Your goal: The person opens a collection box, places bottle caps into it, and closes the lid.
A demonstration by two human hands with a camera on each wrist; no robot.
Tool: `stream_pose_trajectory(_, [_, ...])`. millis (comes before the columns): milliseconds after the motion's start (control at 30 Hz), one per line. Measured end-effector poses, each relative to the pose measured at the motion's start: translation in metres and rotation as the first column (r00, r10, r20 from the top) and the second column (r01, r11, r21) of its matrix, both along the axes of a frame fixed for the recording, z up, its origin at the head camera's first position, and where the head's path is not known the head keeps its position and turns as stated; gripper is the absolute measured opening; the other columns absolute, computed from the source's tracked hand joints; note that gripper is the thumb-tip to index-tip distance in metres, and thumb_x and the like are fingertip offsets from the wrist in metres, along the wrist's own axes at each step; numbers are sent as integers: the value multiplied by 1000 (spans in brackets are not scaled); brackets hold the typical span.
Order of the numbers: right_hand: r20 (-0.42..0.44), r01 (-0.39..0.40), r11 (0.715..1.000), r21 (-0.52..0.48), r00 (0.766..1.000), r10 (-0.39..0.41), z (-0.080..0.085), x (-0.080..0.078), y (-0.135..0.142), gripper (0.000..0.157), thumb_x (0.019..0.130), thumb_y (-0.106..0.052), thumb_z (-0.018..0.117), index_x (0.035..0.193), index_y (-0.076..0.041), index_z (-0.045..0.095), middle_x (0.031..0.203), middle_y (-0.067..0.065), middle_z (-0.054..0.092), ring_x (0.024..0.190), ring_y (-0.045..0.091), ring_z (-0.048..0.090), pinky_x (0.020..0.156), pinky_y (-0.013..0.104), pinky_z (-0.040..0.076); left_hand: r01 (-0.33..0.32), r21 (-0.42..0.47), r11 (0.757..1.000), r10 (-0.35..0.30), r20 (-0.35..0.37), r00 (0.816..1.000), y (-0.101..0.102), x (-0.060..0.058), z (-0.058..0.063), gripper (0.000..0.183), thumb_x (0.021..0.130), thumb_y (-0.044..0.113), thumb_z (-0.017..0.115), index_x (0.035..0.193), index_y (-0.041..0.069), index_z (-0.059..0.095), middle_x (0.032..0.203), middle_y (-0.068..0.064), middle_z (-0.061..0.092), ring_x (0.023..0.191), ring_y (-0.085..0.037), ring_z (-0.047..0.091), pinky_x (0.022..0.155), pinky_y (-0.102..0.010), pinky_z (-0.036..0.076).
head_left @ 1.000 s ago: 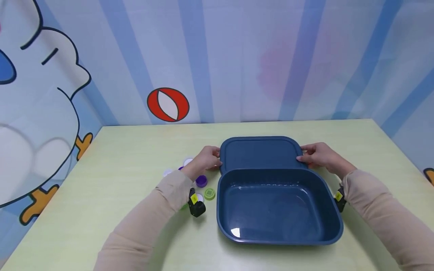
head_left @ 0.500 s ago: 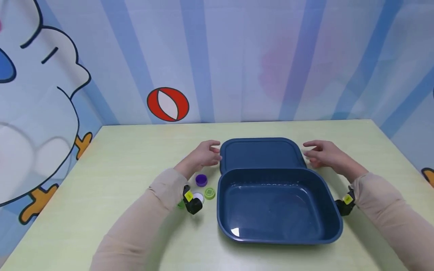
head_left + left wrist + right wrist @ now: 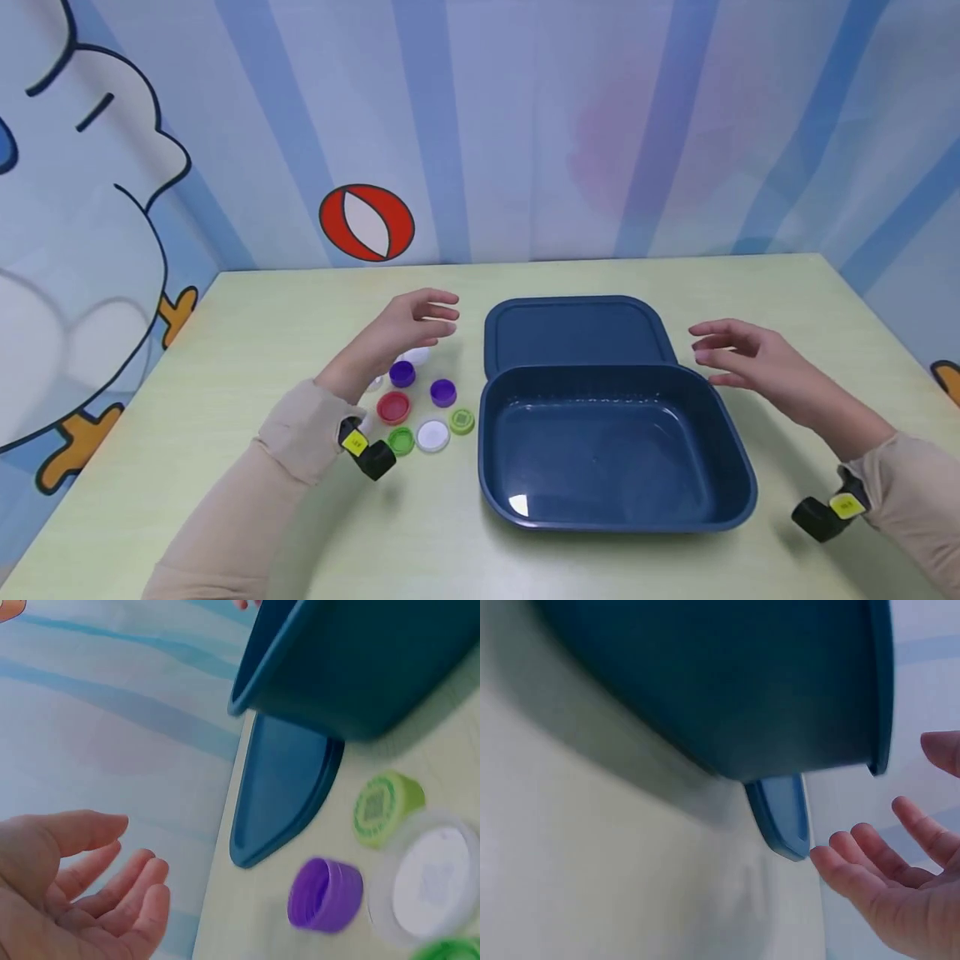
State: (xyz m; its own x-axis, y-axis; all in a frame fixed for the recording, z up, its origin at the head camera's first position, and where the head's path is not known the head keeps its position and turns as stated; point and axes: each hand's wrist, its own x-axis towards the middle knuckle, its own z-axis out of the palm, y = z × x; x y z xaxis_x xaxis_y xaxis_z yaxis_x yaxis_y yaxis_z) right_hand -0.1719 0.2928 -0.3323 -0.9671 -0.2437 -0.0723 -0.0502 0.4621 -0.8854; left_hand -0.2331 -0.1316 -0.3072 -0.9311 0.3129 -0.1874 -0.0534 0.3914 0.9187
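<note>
L hand (image 3: 411,323) & R hand (image 3: 750,357) noted, fingers relaxed, nothing held; lid (image 3: 577,333) & tray (image 3: 600,479) should be cleared w/o nudging.

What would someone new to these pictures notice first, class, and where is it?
Probably the large dark-blue tub on the pale table, with a flat blue piece just behind it. The empty left hand and right hand hover to either side of that piece. Colourful caps lie left of the tub, and a red ball is printed on the backdrop.
</note>
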Motion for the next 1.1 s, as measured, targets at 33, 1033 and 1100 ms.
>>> stream_pose_trajectory(33, [-1, -6, 1000, -10, 1000, 6, -2, 4, 0, 50, 96, -23, 53, 135, 3, 36, 123, 19, 46, 96, 0, 57, 78, 21, 50, 2, 6, 1000, -2, -11, 1000, -4, 2, -1, 44, 92, 11, 58, 134, 11, 45, 131, -15, 50, 117, -27, 51, 97, -45, 41])
stream_pose_trajectory(1033, [124, 8, 987, -161, 992, 12, -35, 41, -9, 47, 93, -8, 48, 135, 7, 33, 113, 2, 52, 91, 12, 58, 76, 28, 52, -61, 51, 997, 60, 16, 998, -80, 17, -27, 55, 91, 8, 57, 141, 6, 33, 137, -19, 42, 125, -32, 42, 100, -45, 38])
stream_pose_trajectory(1100, [126, 7, 987, -159, 992, 13, -35, 41, -10, 48, 93, -9, 49, 134, 9, 33, 112, 2, 53, 90, 13, 58, 76, 28, 52, -71, 46, 996, 71, 16, 997, -83, 18, -29, 56, 91, 8, 57, 141, 5, 33, 137, -19, 42, 125, -32, 43, 100, -43, 39])
